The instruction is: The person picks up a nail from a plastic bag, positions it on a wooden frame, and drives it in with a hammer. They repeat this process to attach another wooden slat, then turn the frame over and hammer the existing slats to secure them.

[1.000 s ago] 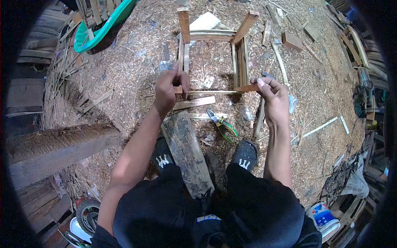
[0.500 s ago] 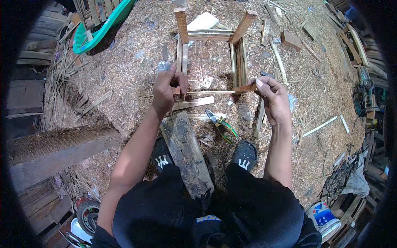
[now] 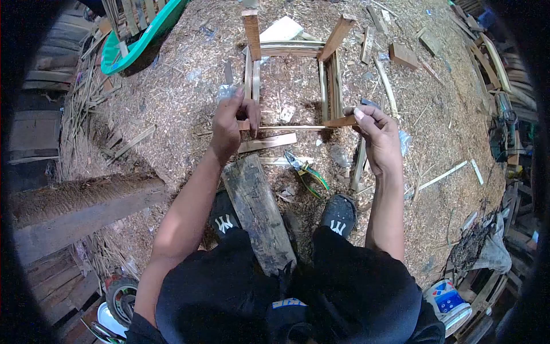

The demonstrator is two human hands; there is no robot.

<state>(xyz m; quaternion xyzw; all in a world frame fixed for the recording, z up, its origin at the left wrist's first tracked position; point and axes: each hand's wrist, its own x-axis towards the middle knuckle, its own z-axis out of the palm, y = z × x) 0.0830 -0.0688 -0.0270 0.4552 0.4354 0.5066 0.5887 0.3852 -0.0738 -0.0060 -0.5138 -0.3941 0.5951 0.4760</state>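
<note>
A wooden frame [image 3: 291, 53] like that of a small stool stands on the ground in front of me, its two far legs pointing up. My left hand [image 3: 230, 119] is closed round the end of the near left leg, and its fingers hide most of that leg. On the other side my right hand [image 3: 378, 135] pinches the end of the near right leg [image 3: 340, 121] between thumb and fingers. Below the frame lie a thin wooden slat [image 3: 268, 142] and pliers [image 3: 309, 175] with green and yellow handles, touched by neither hand.
A thick weathered wood block [image 3: 255, 209] lies between my feet. At left a heavy beam [image 3: 86, 209] juts in, with a green plastic basin [image 3: 134, 54] beyond. Wood offcuts, including a block [image 3: 403, 56], lie on shavings. A white bucket [image 3: 450, 307] stands at lower right.
</note>
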